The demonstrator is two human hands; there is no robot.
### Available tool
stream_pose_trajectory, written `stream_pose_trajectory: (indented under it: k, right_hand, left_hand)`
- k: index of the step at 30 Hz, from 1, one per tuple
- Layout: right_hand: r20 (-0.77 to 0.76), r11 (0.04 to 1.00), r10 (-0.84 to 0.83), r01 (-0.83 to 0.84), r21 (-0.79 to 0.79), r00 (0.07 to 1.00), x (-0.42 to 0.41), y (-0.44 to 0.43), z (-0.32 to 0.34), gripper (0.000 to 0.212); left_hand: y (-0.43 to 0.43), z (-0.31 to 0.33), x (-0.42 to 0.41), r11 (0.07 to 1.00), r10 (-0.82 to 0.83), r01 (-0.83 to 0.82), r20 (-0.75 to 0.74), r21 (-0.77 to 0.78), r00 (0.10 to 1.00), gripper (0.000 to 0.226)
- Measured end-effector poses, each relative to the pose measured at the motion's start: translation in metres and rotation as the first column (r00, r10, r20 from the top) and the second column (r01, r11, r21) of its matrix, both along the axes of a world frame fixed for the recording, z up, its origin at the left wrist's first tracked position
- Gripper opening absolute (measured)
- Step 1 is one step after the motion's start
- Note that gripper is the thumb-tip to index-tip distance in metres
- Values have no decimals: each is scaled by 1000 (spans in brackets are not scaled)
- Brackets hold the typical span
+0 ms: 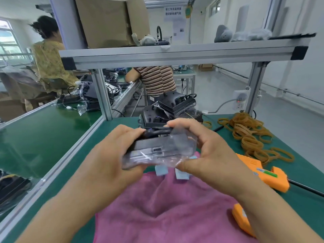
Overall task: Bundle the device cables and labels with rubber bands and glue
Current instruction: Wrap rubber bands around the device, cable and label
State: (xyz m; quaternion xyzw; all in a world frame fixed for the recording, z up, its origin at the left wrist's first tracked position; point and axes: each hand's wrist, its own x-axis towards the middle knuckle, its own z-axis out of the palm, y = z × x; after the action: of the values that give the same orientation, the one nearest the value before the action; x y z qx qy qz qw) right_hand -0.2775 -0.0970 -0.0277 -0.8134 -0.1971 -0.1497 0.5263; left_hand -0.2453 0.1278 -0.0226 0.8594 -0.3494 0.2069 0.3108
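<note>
We hold the bagged device [154,150] over the pink towel [157,213]: left hand [112,155] grip wrapped round its end and cable [157,131], right hand [212,155] grip pinching the bag. To the right, rubber bands [250,135] and glue gun [268,174] lie on the surface [301,172]; stacked devices [170,107] crowd behind.

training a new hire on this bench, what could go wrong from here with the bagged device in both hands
The clear bag looks slippery, so the device might slip from the left hand and right hand. The cable on top, pinned only by fingers, may uncoil before banding. The glue gun lies by the right forearm and could get knocked.
</note>
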Motion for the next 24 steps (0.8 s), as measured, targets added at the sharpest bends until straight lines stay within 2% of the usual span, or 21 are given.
stream_pose_trajectory:
  k: [3,5,7,10,12,14,18,19,21,22,24]
  right_hand:
    - [-57,972,-79,64,-227,995,-7,-15,-6,63]
    - [-68,949,-231,209,-234,971,-14,-28,-12,48]
    - [-104,898,-416,390,-204,903,-26,-43,-23,32]
    - [-139,725,-667,593,-350,732,-47,-62,-44,12]
    - [-155,597,-774,627,-500,614,-60,-73,-59,27]
    - [-200,513,-836,599,-615,510,-68,-80,-70,45]
    - [-297,510,-848,524,-683,439,-73,-82,-74,64]
    - [-307,509,-850,515,-690,428,-72,-82,-74,65]
    - [-322,509,-852,508,-695,413,-69,-84,-74,67]
    - [-326,511,-852,514,-689,410,-68,-84,-75,68]
    - [-322,498,-862,531,-686,392,-64,-85,-77,70]
  left_hand:
    - [-3,-29,2,987,93,-110,145,116,985,67]
    - [0,-52,5,966,140,-170,158,195,977,72]
    - [3,-76,6,944,153,-206,210,258,966,73]
    - [4,-102,3,948,81,-169,311,269,947,65]
    - [5,-110,0,960,35,-120,320,251,947,64]
    - [8,-111,-2,967,7,-81,289,243,957,63]
    - [20,-106,-8,919,-42,4,87,395,995,92]
    - [21,-106,-11,911,-65,32,68,412,996,90]
    - [25,-108,-16,939,-131,118,16,323,991,80]
    - [27,-108,-17,967,-147,155,-50,203,988,77]
    - [28,-102,-11,992,-106,85,-255,-92,961,71]
